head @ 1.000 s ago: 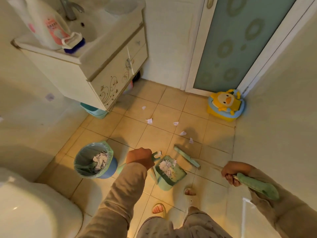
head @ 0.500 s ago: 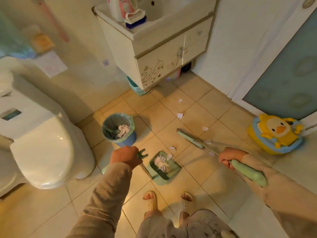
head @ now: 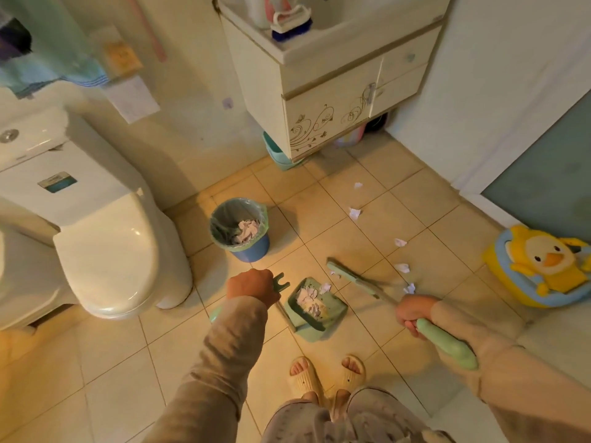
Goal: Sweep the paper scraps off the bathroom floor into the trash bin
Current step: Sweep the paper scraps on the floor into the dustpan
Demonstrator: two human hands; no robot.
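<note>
Left hand [head: 251,287] is closed round the dustpan handle [head: 282,279]; right hand [head: 415,318] is closed round the broom handle [head: 446,345]. Dustpan [head: 315,306] sits on the floor just ahead of the feet, already holding a pile of scraps, mouth facing up-frame toward the broom head [head: 350,276].

Broom head lies just beyond the pan's mouth, long axis running diagonally from upper left to lower right, back toward the right hand.

Loose paper scraps [head: 402,267] trail away beyond and right of the broom head, from near the right hand up toward the cabinet [head: 335,100]. So the right hand is the nearer one; my read is a pull stroke down-left into the pan.

Trash bin [head: 240,230] stands up-left of the pan, near the left hand, scraps already inside; tipping is the left hand's job.

Versus half a second ago: hands, pan and broom keep nearly the same layout; the view has mainly shifted, with the toilet [head: 105,251] framed differently.
</note>
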